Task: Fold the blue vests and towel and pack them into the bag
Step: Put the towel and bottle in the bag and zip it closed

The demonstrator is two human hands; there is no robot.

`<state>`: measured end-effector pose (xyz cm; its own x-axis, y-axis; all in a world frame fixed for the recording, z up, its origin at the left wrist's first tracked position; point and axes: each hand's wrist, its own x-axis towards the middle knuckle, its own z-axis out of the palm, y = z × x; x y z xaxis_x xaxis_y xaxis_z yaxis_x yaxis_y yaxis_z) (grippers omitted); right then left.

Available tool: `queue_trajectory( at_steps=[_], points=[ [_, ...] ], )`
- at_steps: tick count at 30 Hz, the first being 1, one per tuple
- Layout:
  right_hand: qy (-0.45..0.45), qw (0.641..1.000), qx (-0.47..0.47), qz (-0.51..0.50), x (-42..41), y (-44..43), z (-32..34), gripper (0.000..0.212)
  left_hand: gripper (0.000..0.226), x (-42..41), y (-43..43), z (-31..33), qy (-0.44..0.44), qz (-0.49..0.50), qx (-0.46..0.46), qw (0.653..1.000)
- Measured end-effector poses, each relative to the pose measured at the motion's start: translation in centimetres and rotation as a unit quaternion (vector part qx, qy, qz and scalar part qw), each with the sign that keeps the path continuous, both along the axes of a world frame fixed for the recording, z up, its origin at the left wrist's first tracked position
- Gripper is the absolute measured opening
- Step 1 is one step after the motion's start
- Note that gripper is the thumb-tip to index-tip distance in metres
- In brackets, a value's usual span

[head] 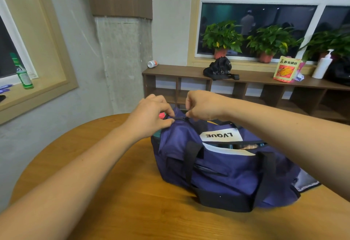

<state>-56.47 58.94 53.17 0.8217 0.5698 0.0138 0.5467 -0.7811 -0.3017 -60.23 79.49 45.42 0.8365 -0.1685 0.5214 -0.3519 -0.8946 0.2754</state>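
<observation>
Far to the left of the grip, a green bottle [24, 73] stands on a window ledge. The left hand [151, 115] pinches the end of the navy bag [217, 166], thumb and curled fingers pressed together on the fabric just beside the black zipper [180, 118]. Immediately right of it, almost touching, the right hand [203, 105] is curled with its fingertips pinching at that zipper; the pull itself is hidden under them.

From the grip the bag stretches right and toward the person, resting on the round wooden table [113, 192]. Its top gapes open right of the grip, showing a white label [219, 135] printed LVQUE and slivers of teal and pale cloth inside; which garments these are cannot be told. Two black handles [191, 156] hang down its near side.

Beyond the grip and to its right, a brown shelf [255, 78] carries a black pouch [218, 68], a snack packet [286, 68] and a white pump bottle [323, 65].
</observation>
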Motion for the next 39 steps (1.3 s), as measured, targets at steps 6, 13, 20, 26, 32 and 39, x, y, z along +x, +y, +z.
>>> queue_trajectory(
  at_steps=[6,13,20,26,32,39],
  points=[
    [0.032,0.998,0.039,-0.032,0.9,-3.8,-0.1,0.005,0.009,0.0,1.6,-0.3,0.008,0.025,-0.009,1.0],
    [0.032,0.996,0.055,-0.06,1.9,-9.1,0.6,0.008,0.013,0.8,0.8,0.8,0.025,0.065,0.009,0.998],
    [0.025,0.995,0.075,-0.067,1.8,-14.9,1.3,0.008,0.017,1.9,-0.8,1.9,0.059,0.053,0.002,0.997],
    [0.002,0.994,0.088,-0.068,1.2,-16.5,1.3,0.007,0.03,2.5,-7.0,2.9,0.072,-0.074,-0.073,0.992],
    [-0.015,0.994,0.089,-0.063,0.0,-16.2,1.6,0.008,0.025,2.8,-14.8,4.2,0.078,-0.136,-0.015,0.988],
    [-0.02,0.993,0.09,-0.072,-0.4,-17.0,1.3,0.012,0.021,3.7,-18.2,4.4,0.108,-0.126,-0.024,0.986]
  ],
)
